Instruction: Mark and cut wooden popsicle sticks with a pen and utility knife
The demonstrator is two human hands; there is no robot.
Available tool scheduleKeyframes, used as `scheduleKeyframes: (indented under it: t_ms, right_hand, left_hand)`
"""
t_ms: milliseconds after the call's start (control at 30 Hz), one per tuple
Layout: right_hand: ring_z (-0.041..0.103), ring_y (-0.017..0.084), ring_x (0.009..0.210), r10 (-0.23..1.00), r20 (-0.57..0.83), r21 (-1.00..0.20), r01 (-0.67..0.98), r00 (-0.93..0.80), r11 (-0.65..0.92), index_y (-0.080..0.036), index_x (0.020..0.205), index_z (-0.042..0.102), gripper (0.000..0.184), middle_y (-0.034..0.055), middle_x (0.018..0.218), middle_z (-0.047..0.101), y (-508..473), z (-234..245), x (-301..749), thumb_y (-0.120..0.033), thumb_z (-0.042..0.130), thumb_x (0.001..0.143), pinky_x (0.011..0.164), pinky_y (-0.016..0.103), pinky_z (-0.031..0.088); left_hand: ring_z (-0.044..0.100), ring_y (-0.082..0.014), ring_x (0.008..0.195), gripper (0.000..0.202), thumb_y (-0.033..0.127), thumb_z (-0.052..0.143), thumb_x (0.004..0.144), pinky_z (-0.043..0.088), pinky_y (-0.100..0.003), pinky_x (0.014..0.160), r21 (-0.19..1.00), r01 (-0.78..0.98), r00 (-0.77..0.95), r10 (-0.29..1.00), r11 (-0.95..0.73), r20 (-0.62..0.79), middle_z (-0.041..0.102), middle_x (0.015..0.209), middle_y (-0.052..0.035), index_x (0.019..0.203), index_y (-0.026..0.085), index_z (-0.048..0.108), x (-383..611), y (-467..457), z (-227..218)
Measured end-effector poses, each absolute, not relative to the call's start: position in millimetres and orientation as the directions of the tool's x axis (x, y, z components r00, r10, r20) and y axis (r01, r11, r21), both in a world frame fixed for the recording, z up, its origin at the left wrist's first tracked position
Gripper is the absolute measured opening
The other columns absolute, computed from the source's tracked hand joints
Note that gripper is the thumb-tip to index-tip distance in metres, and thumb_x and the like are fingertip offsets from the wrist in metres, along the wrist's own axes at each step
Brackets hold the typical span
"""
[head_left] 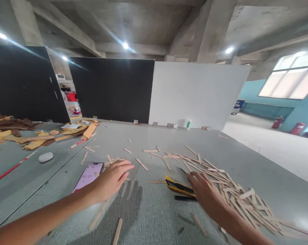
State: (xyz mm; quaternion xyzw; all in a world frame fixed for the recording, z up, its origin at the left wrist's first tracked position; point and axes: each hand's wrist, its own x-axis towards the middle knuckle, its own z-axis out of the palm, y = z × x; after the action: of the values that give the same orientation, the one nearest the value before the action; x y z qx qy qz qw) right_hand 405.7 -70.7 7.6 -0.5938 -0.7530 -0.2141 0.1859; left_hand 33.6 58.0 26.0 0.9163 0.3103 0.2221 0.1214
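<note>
Yellow cutter (179, 188) beside it, the right hand (203, 188) extends palm-down, grip unclear, while the left hand (115, 176) hovers, fingers parted.

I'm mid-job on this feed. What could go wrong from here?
The yellow-and-black utility knife is right at the right grip; a cut seems possible, though I can't tell whether its blade is out.
Sweeping rightward, that grip might scatter the loose pile of flat, pale wooden sticks.
The left grip could bump the nearby rectangular, lilac-screened phone.
</note>
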Motion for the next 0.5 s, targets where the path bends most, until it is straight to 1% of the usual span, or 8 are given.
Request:
scheduleKeyframes:
  t_ms: [67,133,200,233,267,333,400,500]
  right_hand:
    - [0.071,0.033,0.108,0.829,0.495,0.118,0.965,-0.260,0.233,-0.012,0.126,0.069,0.059,0.0220,0.120,0.073,-82,10,382,0.009,0.036,0.082,0.085,0.052,0.063]
    - [0.071,0.026,0.111,0.838,0.418,0.119,0.936,-0.349,0.330,-0.017,0.129,0.067,0.063,0.0147,0.124,0.074,-94,16,349,0.011,0.041,0.079,0.091,0.043,0.062]
    - [0.070,0.021,0.114,0.813,0.347,0.116,0.882,-0.468,0.458,-0.022,0.130,0.066,0.060,0.0070,0.125,0.075,-99,20,306,0.009,0.049,0.082,0.100,0.035,0.058]
    - [0.071,0.019,0.108,0.772,0.316,0.118,0.831,-0.551,0.544,-0.024,0.125,0.068,0.048,0.0039,0.120,0.076,-98,20,283,0.003,0.056,0.087,0.098,0.032,0.058]
    - [0.072,0.022,0.103,0.716,0.271,0.128,0.761,-0.643,0.636,-0.020,0.124,0.067,0.034,0.0054,0.117,0.076,-94,18,258,-0.008,0.061,0.093,0.094,0.034,0.059]
    - [0.071,0.021,0.086,0.566,0.266,0.190,0.618,-0.781,0.763,-0.014,0.118,0.067,0.019,0.0060,0.105,0.076,-78,6,212,-0.022,0.059,0.103,0.071,0.033,0.060]
    - [0.068,0.020,0.080,0.460,0.338,0.215,0.544,-0.821,0.811,-0.015,0.115,0.065,0.022,0.0046,0.105,0.074,-59,-10,175,-0.030,0.051,0.108,0.058,0.032,0.054]
    - [0.069,0.019,0.084,0.321,0.422,0.269,0.455,-0.848,0.849,-0.022,0.107,0.067,0.026,-0.0008,0.103,0.074,-36,-37,150,-0.032,0.043,0.112,0.060,0.031,0.053]
  left_hand:
    - [0.063,-0.0222,0.127,0.040,0.016,0.040,0.104,0.049,-0.042,0.112,0.380,0.493,0.718,0.613,-0.783,0.331,0.067,0.139,-0.0078,0.134,0.021,0.067,40,72,40]
    - [0.063,-0.0223,0.126,0.036,0.015,0.043,0.105,0.048,-0.043,0.113,0.399,0.474,0.723,0.605,-0.785,0.332,0.069,0.134,-0.0088,0.130,0.020,0.068,50,89,49]
    - [0.065,-0.0233,0.120,0.027,0.026,0.053,0.107,0.052,-0.046,0.107,0.417,0.463,0.731,0.603,-0.782,0.319,0.067,0.132,-0.0095,0.128,0.020,0.067,63,106,54]
    - [0.066,-0.0246,0.115,0.031,0.036,0.063,0.103,0.056,-0.048,0.099,0.424,0.462,0.732,0.605,-0.779,0.313,0.065,0.133,-0.0104,0.129,0.019,0.064,70,114,55]
    - [0.066,-0.0246,0.113,0.034,0.037,0.065,0.102,0.058,-0.046,0.096,0.427,0.463,0.736,0.605,-0.777,0.304,0.064,0.134,-0.0106,0.130,0.019,0.063,78,122,55]
    - [0.067,-0.0239,0.111,0.033,0.037,0.064,0.102,0.058,-0.045,0.095,0.426,0.473,0.738,0.611,-0.771,0.286,0.064,0.133,-0.0105,0.130,0.019,0.063,93,136,53]
    - [0.067,-0.0243,0.112,0.034,0.037,0.065,0.102,0.058,-0.046,0.095,0.414,0.485,0.738,0.615,-0.770,0.279,0.063,0.134,-0.0107,0.131,0.019,0.062,107,148,49]
    - [0.067,-0.0243,0.112,0.035,0.037,0.065,0.102,0.058,-0.046,0.094,0.387,0.507,0.744,0.618,-0.770,0.255,0.063,0.134,-0.0107,0.131,0.019,0.062,128,165,42]
